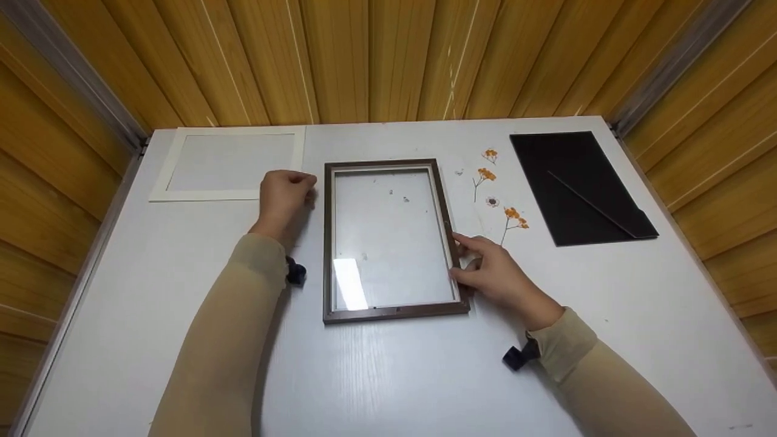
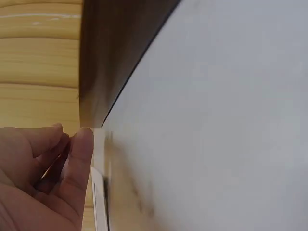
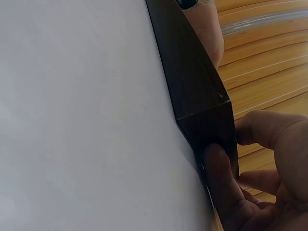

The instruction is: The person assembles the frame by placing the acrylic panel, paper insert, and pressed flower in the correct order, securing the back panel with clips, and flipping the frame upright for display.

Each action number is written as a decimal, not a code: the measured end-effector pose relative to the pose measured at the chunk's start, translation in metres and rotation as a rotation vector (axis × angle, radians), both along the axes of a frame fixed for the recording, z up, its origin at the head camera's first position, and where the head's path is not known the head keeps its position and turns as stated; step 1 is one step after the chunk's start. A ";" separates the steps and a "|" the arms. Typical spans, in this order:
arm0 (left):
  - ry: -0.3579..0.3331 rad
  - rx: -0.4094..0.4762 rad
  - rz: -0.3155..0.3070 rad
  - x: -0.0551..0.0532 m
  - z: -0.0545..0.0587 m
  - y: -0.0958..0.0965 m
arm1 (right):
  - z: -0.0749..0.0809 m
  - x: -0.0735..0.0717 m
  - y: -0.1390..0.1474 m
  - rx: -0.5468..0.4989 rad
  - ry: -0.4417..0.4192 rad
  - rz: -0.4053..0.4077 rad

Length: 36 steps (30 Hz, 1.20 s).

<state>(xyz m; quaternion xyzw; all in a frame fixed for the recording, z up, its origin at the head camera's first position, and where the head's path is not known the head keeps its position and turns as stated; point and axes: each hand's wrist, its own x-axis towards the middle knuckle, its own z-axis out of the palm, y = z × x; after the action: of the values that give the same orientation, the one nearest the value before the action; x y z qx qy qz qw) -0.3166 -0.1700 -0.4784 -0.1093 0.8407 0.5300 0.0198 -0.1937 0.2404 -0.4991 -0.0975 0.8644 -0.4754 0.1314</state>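
A brown wooden picture frame (image 1: pixel 328 243) lies at the middle of the white table, and its glass (image 1: pixel 388 243) shows a few dark specks and a bright reflection. My right hand (image 1: pixel 495 270) grips the frame's lower right side, with fingertips on the brown edge. In the right wrist view, the fingers of the right hand (image 3: pixel 269 178) lie around the dark edge (image 3: pixel 204 86) near a corner. Beside the frame's upper left side is my left hand (image 1: pixel 285 197), its fingers loosely bent with nothing seen in them. The left wrist view shows the left hand (image 2: pixel 43 178) close to the frame's side.
A cream mat (image 1: pixel 164 176) with a rectangular window lies at the back left, partly behind the left hand. Right of the frame lie orange pressed flowers (image 1: pixel 485 174) and a small white flower (image 1: pixel 492 201). A black backing board (image 1: pixel 558 206) with a slim leg rests at the right.
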 end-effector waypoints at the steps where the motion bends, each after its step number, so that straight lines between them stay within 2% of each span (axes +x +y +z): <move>1: 0.002 -0.008 0.009 -0.001 0.001 -0.005 | 0.000 0.000 0.000 0.000 -0.002 0.001; 8: 0.025 -0.035 0.084 -0.004 0.009 -0.051 | 0.001 0.000 -0.001 -0.029 -0.025 0.005; 15: -0.052 -0.037 0.271 -0.003 0.016 -0.108 | 0.002 -0.002 0.000 -0.016 -0.011 0.006; 18: -0.089 -0.094 0.343 0.000 0.014 -0.132 | 0.002 -0.001 0.001 -0.017 -0.016 0.005; 22: -0.152 -0.170 0.414 0.006 0.005 -0.155 | 0.003 0.000 0.003 -0.013 -0.021 0.005; 25: -0.217 -0.238 0.430 0.010 -0.005 -0.166 | 0.003 0.000 0.003 0.000 -0.016 0.002; 29: -0.308 -0.335 0.416 0.013 -0.013 -0.176 | 0.003 -0.001 0.002 -0.003 -0.019 0.007; 33: -0.374 -0.391 0.380 0.015 -0.014 -0.182 | 0.002 0.000 0.001 -0.016 -0.032 0.003; 36: -0.400 -0.389 0.364 0.017 -0.013 -0.185 | 0.001 0.000 0.000 -0.028 -0.025 0.001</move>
<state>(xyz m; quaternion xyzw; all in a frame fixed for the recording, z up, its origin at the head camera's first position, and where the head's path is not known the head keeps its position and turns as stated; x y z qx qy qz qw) -0.2994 -0.3551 -0.4917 -0.3613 0.8723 0.3224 0.0683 -0.1939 0.2402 -0.4981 -0.0936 0.8560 -0.4885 0.1410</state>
